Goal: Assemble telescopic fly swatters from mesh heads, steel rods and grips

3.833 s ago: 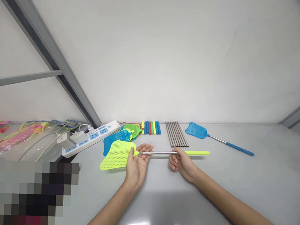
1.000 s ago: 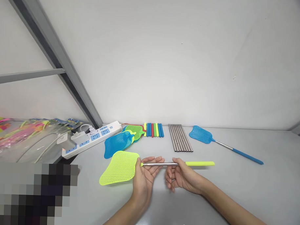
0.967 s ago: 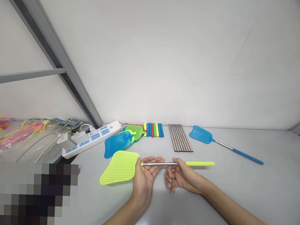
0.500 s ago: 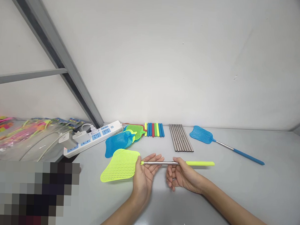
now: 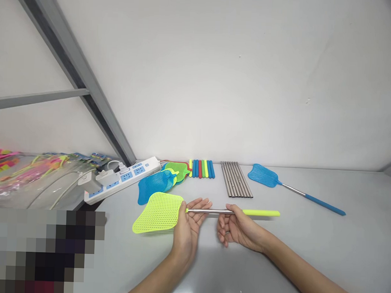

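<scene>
A yellow fly swatter (image 5: 159,213) is held level above the table, its mesh head at the left. My left hand (image 5: 189,225) holds it near the neck, thumb over the edge of the head and the other fingers stretched out behind the metal rod. My right hand (image 5: 236,225) pinches the rod beside the yellow grip (image 5: 260,213), with its thumb on top and its other fingers curled below. Behind the hands lie a row of metal rods (image 5: 236,180) and a row of coloured handle grips (image 5: 201,169).
Blue, green and yellow swatter heads (image 5: 155,185) are piled at the back left, beside a white power strip (image 5: 124,178) with plugs and cables. A blue fly swatter (image 5: 265,175) lies at the right. Plastic-wrapped items (image 5: 37,175) are at the far left, near a metal frame (image 5: 97,113).
The swatter's head has tilted very slightly, its lower left corner now a little higher. Both hands keep their hold and have barely moved.
</scene>
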A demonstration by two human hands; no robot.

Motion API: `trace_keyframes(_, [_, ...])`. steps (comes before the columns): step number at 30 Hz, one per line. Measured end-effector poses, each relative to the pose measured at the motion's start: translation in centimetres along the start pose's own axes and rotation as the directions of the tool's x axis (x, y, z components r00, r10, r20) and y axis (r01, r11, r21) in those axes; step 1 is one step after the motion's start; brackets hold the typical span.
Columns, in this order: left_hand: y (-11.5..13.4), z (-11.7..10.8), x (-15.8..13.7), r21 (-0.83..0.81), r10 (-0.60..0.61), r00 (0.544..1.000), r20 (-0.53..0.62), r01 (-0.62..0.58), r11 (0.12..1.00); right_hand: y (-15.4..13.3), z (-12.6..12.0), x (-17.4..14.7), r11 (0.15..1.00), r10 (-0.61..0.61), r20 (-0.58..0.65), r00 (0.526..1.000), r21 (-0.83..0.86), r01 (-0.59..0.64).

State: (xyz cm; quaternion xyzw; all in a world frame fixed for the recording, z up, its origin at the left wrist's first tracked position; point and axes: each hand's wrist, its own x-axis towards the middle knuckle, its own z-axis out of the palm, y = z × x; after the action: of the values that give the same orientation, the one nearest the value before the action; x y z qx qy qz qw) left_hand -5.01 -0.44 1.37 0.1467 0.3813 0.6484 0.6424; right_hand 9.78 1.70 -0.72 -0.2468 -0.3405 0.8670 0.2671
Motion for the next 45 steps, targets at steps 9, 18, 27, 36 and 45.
trace_keyframes(9, [0.01, -0.12, 0.33, -0.010, 0.037, 0.999, 0.015, -0.036, 0.999, -0.04, 0.07, 0.23, 1.000, 0.001, -0.016, 1.000, 0.027, -0.001])
trace_keyframes(18, [0.01, 0.05, 0.15, 0.013, 0.092, 0.987, 0.132, -0.095, 0.995, -0.07, -0.01, 0.31, 0.997, -0.014, -0.044, 0.999, 0.077, 0.017])
trace_keyframes(27, [0.17, 0.53, -0.02, 0.043, 0.097, 0.984, 0.150, -0.105, 0.994, -0.38, 0.15, 0.23, 0.993, -0.021, -0.059, 0.998, 0.116, 0.028])
trace_keyframes(36, [0.17, 0.67, -0.06, 0.112, 0.125, 0.976, 0.178, -0.147, 0.983, -0.36, -0.20, 0.37, 0.986, -0.057, -0.071, 0.996, 0.152, 0.067])
trace_keyframes(45, [0.86, 0.29, -0.28, 0.123, 0.004, 0.941, 0.339, -0.048, 0.991, -0.84, -0.75, 0.31, 0.976, -0.167, -0.114, 0.979, 0.124, 0.181])
